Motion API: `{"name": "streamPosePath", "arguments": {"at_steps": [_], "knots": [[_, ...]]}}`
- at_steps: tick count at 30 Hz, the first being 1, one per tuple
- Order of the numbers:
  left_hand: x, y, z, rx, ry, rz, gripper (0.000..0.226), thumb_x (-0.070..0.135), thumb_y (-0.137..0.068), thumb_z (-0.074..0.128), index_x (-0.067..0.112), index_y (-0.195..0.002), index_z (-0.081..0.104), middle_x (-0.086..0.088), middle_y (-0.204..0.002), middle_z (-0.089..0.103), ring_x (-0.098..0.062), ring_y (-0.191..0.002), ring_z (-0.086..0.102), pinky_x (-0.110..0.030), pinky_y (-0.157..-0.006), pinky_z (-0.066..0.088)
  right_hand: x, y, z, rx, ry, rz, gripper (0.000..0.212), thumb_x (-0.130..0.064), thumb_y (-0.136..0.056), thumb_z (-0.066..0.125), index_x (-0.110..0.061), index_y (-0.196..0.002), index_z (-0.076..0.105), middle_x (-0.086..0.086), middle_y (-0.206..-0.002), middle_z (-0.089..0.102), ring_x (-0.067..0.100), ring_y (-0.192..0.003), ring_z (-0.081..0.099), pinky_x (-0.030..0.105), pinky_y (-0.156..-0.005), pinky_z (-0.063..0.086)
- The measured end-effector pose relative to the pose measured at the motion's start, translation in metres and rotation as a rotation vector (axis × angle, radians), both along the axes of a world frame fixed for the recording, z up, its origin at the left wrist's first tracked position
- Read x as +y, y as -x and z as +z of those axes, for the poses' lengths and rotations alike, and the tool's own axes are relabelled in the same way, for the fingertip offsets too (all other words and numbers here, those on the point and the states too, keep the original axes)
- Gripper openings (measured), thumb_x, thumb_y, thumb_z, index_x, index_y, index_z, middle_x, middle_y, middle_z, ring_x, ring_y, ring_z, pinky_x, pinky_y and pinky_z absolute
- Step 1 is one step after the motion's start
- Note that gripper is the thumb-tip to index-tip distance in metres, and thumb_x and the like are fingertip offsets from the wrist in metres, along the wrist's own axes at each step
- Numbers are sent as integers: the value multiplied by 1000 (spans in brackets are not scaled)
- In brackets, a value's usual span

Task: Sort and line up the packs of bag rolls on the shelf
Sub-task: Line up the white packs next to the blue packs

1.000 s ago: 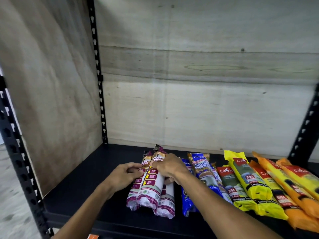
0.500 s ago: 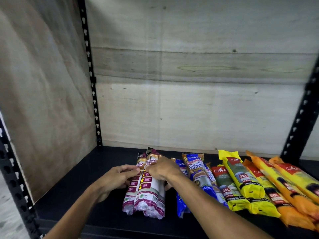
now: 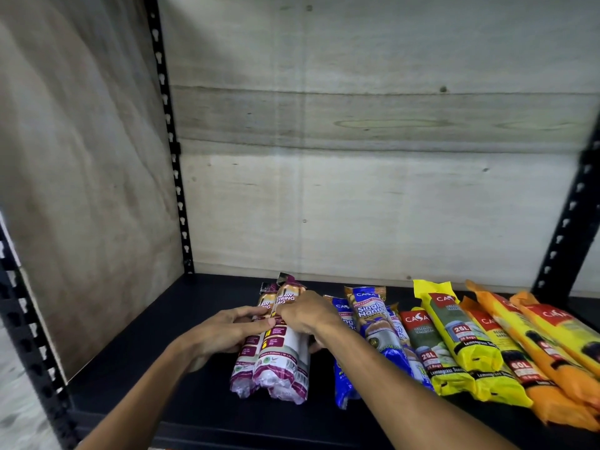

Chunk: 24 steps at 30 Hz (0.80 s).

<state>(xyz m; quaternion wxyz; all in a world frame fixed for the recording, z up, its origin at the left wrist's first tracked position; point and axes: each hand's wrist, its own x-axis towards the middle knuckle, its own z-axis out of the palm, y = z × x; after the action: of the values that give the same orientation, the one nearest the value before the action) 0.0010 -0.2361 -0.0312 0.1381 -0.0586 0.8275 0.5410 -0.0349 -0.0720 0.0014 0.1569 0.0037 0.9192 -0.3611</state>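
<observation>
**Both hands on the maroon packs at the left end of the row**

Head view: a black metal shelf [image 3: 181, 323] with pale plywood panels behind and to the left carries a row of plastic-wrapped packs of bag rolls, all lying lengthwise with their near ends toward the front edge. At the left end of the row lie the maroon-and-white draw-string bag roll packs [image 3: 276, 362], side by side and touching; at least two are plain to see (a third may sit under the right hand, but that cannot be told).

The left hand [image 3: 224, 329] rests against the left side of these packs, its fingers [image 3: 256, 322] bent and laid across the top of the leftmost one, thumb below. The right hand [image 3: 305, 315] comes over from the right and sits on top of the upper half of the packs, fingers curled down round them and the thumb tucked under on the right side, so both hands have hold of the maroon group.

A narrow strip of bare shelf separates this group from the blue singlet-handle bag roll packs [image 3: 376, 323], which overlap one another at a slight slant. Next to the right lie the yellow 25L bag roll packs [image 3: 454, 339], and beyond them the orange bag roll packs [image 3: 532, 349] reach the right edge of the picture. A black slotted upright post [image 3: 168, 134] stands at the back left corner.
</observation>
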Motion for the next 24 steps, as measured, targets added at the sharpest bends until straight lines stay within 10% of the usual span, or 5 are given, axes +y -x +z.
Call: {"name": "streamPosePath", "arguments": {"at_steps": [8, 14, 20, 24], "knots": [[-2, -3, 5, -32, 59, 52, 61, 55, -71, 78, 36, -126, 61, 2, -116, 71, -17, -109, 66, -43, -104, 48, 20, -1, 18, 84, 7, -2, 26, -20, -96, 50, -1, -107, 64, 13, -111, 70, 29, -92, 70, 39, -87, 60], [39, 0, 38, 236, 91, 192, 31, 35, -90, 67, 20, -116, 63, 7, -102, 68, -5, -90, 63, -21, -69, 45, 79, 3, 44, 319, -179, -92, 24, -29, -94, 51, -9, -82, 52, 12, -103, 67, 29, -94, 61, 34, -83, 48], [116, -2, 48, 204, 172, 7, 35, 42, -93, 57, 18, -118, 64, -1, -117, 69, -21, -111, 64, -39, -103, 49, 137, -13, 29, 212, -142, -154, 36, -32, -95, 50, -3, -109, 66, 16, -109, 68, 27, -87, 61, 28, -66, 42], [157, -5, 36, 34, 99, -8, 44, 34, -101, 44, 12, -139, 47, -3, -125, 58, -12, -94, 58, -29, -83, 50, 148, -19, 6, 136, -9, -182, 38, -43, -90, 52, -7, -89, 66, 8, -97, 72, 25, -88, 69, 31, -75, 54]]}}
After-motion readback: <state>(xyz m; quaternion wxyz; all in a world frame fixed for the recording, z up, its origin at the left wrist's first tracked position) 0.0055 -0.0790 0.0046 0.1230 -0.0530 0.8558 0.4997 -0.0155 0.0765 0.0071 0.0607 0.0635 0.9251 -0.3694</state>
